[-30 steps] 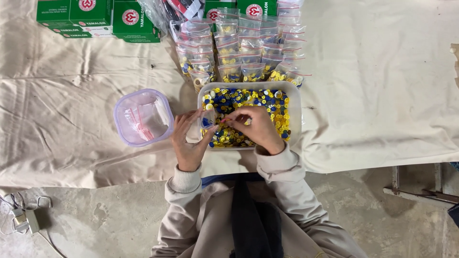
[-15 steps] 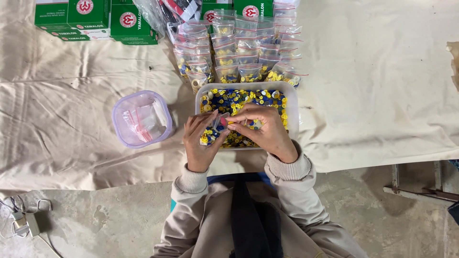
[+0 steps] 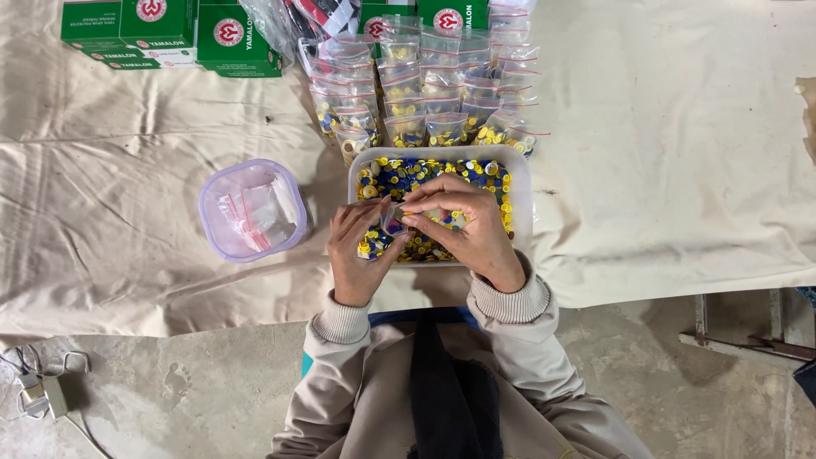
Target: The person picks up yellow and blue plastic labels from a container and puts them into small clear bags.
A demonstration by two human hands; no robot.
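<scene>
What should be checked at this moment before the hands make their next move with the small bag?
1. Small clear bag pinched by left hand and right hand: ok.
2. Bag held above the white tray, so drops land inside: ok.
3. Bag mouth open: cannot tell.
4. Tray stocked with blue and yellow pieces: ok.
5. Lilac tub with spare bags beside the tray: ok.
6. Filled bags stacked behind the tray: ok.

Rows of filled plastic bags (image 3: 425, 93) and green cartons (image 3: 170, 34) wall off the bench's far edge behind the white bead tray (image 3: 523, 183); a lilac tub (image 3: 251, 208) crowds its left, while bare cloth (image 3: 680, 153) lies open to the right.
</scene>
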